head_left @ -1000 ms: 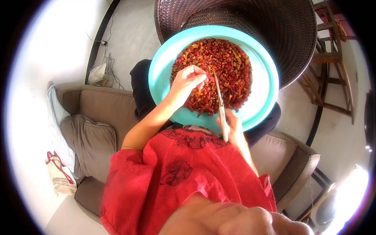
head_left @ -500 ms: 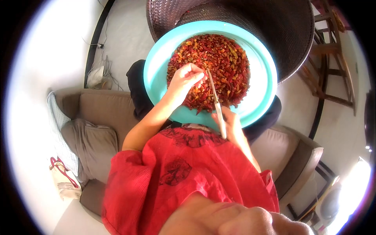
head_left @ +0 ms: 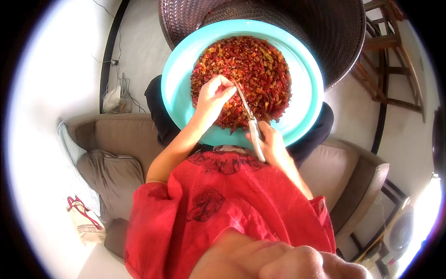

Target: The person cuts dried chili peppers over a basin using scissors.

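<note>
A wide turquoise basin point(head_left: 173, 93) rests across the lap, holding a heap of cut dried red chilies point(head_left: 260, 69) with some orange and yellow pieces. Over the left part of the heap, my left hand point(head_left: 213, 100) has thumb and fingers pinched together; what sits between them is too small to make out. My right hand point(head_left: 272, 142), at the basin's near rim, is closed round the pale handles of a pair of scissors point(head_left: 245, 104). Their blades point up and left, with the tips at my left fingertips. The blades look close together.
Behind the basin stands a big dark woven basket chair point(head_left: 339, 46). A brown sofa point(head_left: 125, 132) lies under and around me, with a cushion point(head_left: 111, 181) at left. A wooden chair frame point(head_left: 395, 69) is at right; cables point(head_left: 124, 88) and a cloth bag point(head_left: 86, 221) are at left.
The camera view has shifted slightly, so the basin and basket chair appear farther left and up. The scissors tips are now closer to my left fingertips, and the blades slant more to the left.
</note>
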Motion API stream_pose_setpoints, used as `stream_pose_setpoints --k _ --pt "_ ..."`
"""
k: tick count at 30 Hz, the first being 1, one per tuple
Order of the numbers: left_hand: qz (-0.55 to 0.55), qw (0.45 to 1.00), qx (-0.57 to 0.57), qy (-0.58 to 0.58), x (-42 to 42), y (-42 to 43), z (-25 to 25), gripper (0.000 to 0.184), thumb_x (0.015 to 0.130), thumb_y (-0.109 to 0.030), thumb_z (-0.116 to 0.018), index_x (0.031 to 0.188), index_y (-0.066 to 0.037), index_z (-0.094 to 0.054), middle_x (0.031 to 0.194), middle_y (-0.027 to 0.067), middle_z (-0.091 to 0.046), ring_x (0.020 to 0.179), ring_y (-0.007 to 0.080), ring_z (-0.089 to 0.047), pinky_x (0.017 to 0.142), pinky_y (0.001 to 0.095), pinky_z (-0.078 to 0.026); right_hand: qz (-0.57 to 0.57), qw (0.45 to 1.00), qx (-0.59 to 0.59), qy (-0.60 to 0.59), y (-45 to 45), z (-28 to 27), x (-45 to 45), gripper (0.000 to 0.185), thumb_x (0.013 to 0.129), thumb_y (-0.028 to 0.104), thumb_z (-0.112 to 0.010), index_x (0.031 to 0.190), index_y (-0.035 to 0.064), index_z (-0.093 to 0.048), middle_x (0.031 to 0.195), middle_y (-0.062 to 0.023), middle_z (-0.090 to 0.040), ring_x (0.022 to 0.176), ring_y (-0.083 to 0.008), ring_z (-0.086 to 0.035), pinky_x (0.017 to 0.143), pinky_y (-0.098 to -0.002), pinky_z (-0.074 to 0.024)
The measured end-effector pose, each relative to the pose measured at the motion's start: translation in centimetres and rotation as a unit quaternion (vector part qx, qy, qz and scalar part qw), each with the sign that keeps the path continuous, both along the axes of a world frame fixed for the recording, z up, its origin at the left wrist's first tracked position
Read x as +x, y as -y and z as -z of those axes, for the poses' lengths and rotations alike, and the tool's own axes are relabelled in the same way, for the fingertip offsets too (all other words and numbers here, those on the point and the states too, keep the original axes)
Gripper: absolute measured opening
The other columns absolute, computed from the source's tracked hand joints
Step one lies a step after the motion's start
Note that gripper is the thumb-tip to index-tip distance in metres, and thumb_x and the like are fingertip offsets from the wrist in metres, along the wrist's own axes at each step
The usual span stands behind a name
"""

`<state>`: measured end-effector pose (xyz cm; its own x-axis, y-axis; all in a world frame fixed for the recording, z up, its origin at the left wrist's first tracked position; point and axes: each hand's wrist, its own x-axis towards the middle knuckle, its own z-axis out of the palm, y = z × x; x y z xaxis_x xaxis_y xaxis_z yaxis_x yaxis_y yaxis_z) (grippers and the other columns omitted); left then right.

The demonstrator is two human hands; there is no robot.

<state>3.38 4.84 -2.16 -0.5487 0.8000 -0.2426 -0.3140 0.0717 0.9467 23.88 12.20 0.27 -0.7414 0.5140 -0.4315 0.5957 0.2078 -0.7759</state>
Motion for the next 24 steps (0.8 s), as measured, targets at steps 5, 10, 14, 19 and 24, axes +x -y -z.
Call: stream_pose_setpoints --k 5,10,14,19,24 --pt "0.028 0.996 -0.015 -0.081 0.2 -0.5 0.6 0.01 0.091 -0.004 -0.064 0.1 -0.001 -0.061 0.084 0.0021 -0.063 0.072 0.0072 -0.057 0.065 0.0228 -0.048 0.05 0.998 -0.029 -0.037 -0.1 0.6 0.8 0.031 0.089 0.028 -0.071 0.09 -0.0013 -0.06 0.072 -0.0173 -0.061 0.06 -0.0236 -0.06 0.057 -0.0381 -0.047" --pt "0.095 0.851 -0.012 -0.516 2.5 -2.9 1.1 0.023 0.082 -0.006 -0.066 0.104 -0.004 -0.066 0.089 0.0122 -0.06 0.088 0.0329 -0.058 0.076 0.0423 -0.049 0.178 0.956 -0.18 -0.148 -0.2 -0.4 1.4 0.04 0.096 0.039 -0.06 0.103 0.0001 -0.055 0.072 -0.0011 -0.053 0.054 -0.0084 -0.05 0.046 -0.0231 -0.0423" --pt "0.142 0.792 -0.087 -0.588 3.6 -4.3 1.7 0.012 0.087 -0.015 -0.061 0.088 -0.003 -0.062 0.098 0.0139 -0.058 0.096 0.0302 -0.056 0.078 0.0434 -0.05 0.207 0.952 -0.15 -0.17 -0.7 -1.2 1.6 0.043 0.095 0.041 -0.059 0.105 -0.0005 -0.055 0.072 -0.0024 -0.054 0.053 -0.0096 -0.051 0.047 -0.0229 -0.0416" --pt "0.081 0.92 -0.039 -0.381 1.7 -3.0 0.6 0.013 0.081 -0.008 -0.069 0.085 -0.003 -0.058 0.084 0.0115 -0.06 0.078 0.0267 -0.062 0.068 0.0365 -0.051 0.205 0.944 -0.16 -0.202 -1.0 -0.8 2.3 0.036 0.094 0.037 -0.062 0.104 0.0027 -0.057 0.068 0.0002 -0.053 0.055 -0.0084 -0.05 0.05 -0.0238 -0.0415" --pt "0.047 0.992 -0.029 0.11 -1.0 0.4 -2.5 0.015 0.087 -0.013 -0.069 0.086 -0.009 -0.054 0.074 -0.0021 -0.056 0.058 0.0043 -0.044 0.052 0.0192 -0.033 0.12 0.978 -0.134 -0.104 -0.8 -0.4 1.7 0.039 0.088 0.032 -0.066 0.108 0.0003 -0.056 0.077 -0.0069 -0.056 0.067 -0.0153 -0.053 0.063 -0.031 -0.0456"
